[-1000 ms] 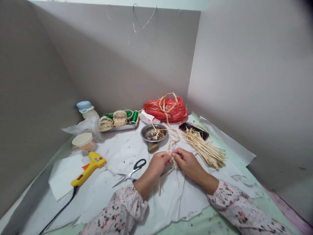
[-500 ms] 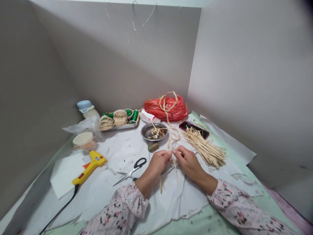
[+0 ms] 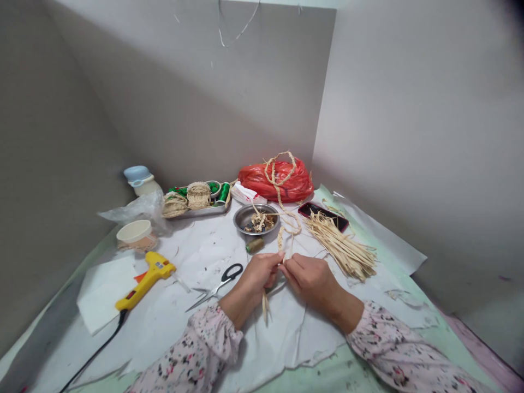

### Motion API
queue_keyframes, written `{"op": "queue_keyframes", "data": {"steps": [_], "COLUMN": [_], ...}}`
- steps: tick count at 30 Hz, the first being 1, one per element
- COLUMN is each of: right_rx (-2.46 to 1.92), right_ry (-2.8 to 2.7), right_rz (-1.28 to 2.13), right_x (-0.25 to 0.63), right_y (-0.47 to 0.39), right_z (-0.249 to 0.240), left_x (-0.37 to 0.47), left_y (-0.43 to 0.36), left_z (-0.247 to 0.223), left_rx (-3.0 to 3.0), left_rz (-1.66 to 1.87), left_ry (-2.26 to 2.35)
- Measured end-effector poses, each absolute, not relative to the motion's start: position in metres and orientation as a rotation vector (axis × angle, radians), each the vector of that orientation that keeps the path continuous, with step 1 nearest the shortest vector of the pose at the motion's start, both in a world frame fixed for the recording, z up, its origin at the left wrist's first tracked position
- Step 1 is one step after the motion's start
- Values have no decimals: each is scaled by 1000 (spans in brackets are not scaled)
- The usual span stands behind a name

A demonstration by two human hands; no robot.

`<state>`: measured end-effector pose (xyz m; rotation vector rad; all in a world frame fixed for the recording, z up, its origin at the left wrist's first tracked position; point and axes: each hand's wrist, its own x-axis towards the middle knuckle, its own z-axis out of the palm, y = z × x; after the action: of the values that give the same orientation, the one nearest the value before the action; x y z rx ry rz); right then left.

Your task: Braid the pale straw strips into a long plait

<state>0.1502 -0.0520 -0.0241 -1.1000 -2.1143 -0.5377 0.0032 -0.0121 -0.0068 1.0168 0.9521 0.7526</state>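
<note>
A pale straw braid (image 3: 292,226) runs from a loop on the red plastic bag (image 3: 251,178) down to my two hands, which meet at its near end. My left hand (image 3: 260,271) is closed, pinching the braid, with loose straw ends (image 3: 265,310) hanging below it. My right hand (image 3: 310,277) is closed with its fingertips on the strands right beside the left thumb. The exact crossing of the strands is hidden by my fingers. A bundle of straw strips (image 3: 344,248) lies to the right of my right hand.
Black-handled scissors (image 3: 219,283) lie left of my left hand. Farther left is a yellow glue gun (image 3: 144,279) with its cord. A metal bowl (image 3: 237,221) of scraps, a thread spool (image 3: 255,245), a tray (image 3: 200,212) and a phone (image 3: 339,220) sit beyond my hands.
My right hand has turned and come in closer to the left, its knuckles now covering the strands. The strand ends that hung between the hands are now hidden. The view has shifted slightly.
</note>
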Motion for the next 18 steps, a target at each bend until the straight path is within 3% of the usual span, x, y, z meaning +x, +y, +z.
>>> {"op": "queue_keyframes", "data": {"steps": [14, 18], "right_rx": [-1054, -1049], "right_ry": [-2246, -2211], "right_rz": [-499, -311], "right_x": [146, 147], "right_y": [-54, -58], "right_z": [-29, -20], "left_x": [-1, -2], "left_y": [-11, -11], "left_z": [-3, -1], "left_rx": [960, 941], "left_rz": [717, 734], "left_ry": [875, 880]}}
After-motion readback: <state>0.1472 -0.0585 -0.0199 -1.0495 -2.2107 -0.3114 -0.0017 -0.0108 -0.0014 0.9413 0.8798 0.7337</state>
